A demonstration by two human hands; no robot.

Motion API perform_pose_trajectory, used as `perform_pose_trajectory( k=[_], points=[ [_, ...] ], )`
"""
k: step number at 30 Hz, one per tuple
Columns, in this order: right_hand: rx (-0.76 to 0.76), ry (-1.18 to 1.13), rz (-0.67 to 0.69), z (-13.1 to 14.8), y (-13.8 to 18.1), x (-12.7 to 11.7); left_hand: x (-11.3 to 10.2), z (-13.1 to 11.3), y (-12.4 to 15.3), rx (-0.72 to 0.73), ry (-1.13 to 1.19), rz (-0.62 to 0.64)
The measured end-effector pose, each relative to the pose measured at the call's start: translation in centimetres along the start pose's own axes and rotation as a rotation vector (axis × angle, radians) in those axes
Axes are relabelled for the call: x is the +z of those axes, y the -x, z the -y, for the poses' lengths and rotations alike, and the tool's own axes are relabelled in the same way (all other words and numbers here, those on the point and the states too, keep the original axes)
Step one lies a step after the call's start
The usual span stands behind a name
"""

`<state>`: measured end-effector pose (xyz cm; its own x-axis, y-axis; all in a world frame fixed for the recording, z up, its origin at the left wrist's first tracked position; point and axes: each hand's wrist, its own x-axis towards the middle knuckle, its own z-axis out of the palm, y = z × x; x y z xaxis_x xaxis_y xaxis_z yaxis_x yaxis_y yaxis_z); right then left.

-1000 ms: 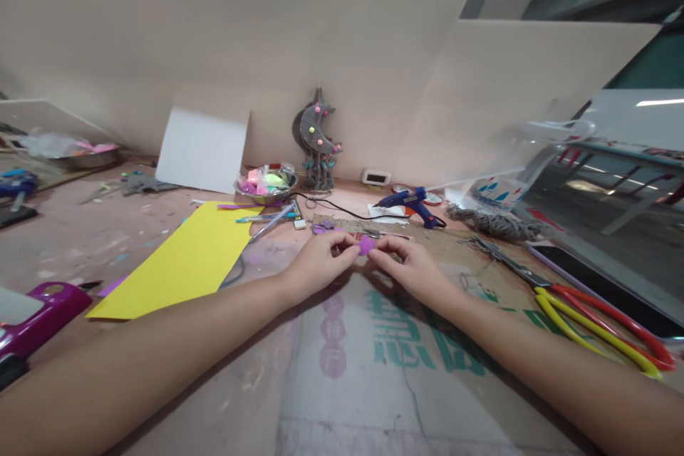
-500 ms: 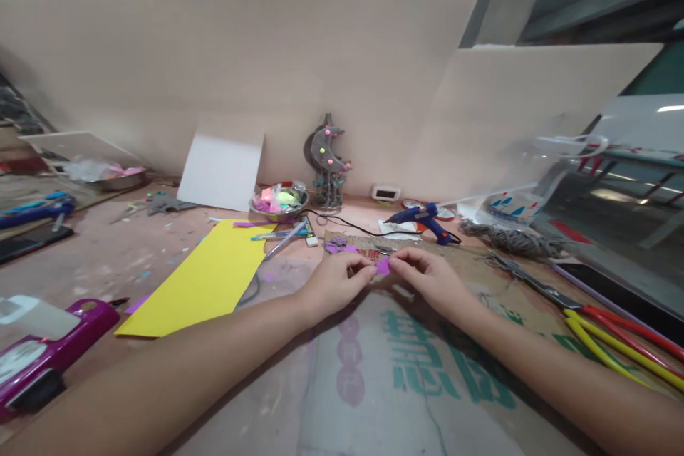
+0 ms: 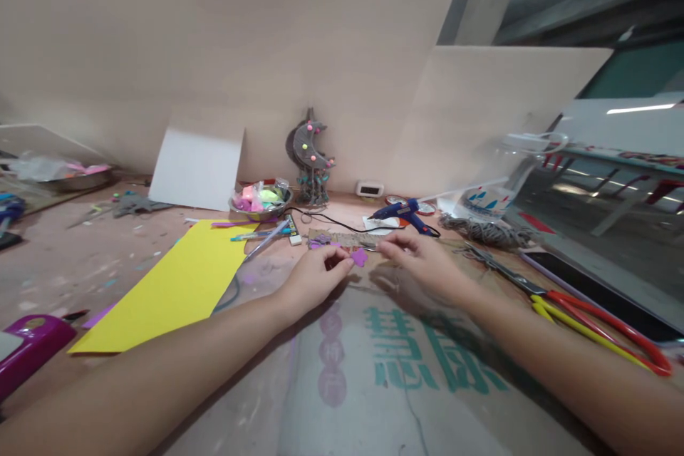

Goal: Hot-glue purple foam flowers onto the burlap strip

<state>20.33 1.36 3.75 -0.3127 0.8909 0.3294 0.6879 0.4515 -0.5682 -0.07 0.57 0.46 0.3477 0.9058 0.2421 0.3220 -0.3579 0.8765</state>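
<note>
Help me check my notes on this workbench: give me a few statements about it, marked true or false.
1. The left hand holds a purple piece. True.
2. Both hands hold that piece. False: the right hand is apart from it.
3. The scissors have red and yellow handles. True.
4. The glue gun is green. False: the glue gun is blue.
5. The yellow sheet lies left of the phone. True.
</note>
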Motion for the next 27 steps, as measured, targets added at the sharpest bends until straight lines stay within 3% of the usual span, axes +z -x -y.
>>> perform_pose_trajectory(
  k=[4, 7, 10, 14, 20, 27],
  points=[
    [0.079, 0.306, -0.025, -4.3, -1.7, -3.9, 0.1, 0.5, -0.3, -0.034, 0.027, -0.06],
    [0.132, 0.274, -0.308, -8.5, -2.8, -5.0, 0.0, 0.5, -0.4, -0.042, 0.032, -0.084],
    [0.151, 0.159, -0.194, -10.9, -4.2, -4.7, -0.1, 0.3, -0.3, -0.052, 0.043, -0.077],
    [0.222, 0.153, 0.021, -11.1, -6.3, -3.9, -0.1, 0.2, -0.3, -0.056, 0.037, -0.074],
    [0.303, 0.156, 0.04, -10.7, -7.1, -3.0, 0.0, 0.7, -0.4, -0.053, 0.053, -0.071],
    [0.289, 0.095, 0.01, -10.3, -6.8, -3.1, -0.1, 0.5, -0.4, -0.056, 0.06, -0.077]
  ],
)
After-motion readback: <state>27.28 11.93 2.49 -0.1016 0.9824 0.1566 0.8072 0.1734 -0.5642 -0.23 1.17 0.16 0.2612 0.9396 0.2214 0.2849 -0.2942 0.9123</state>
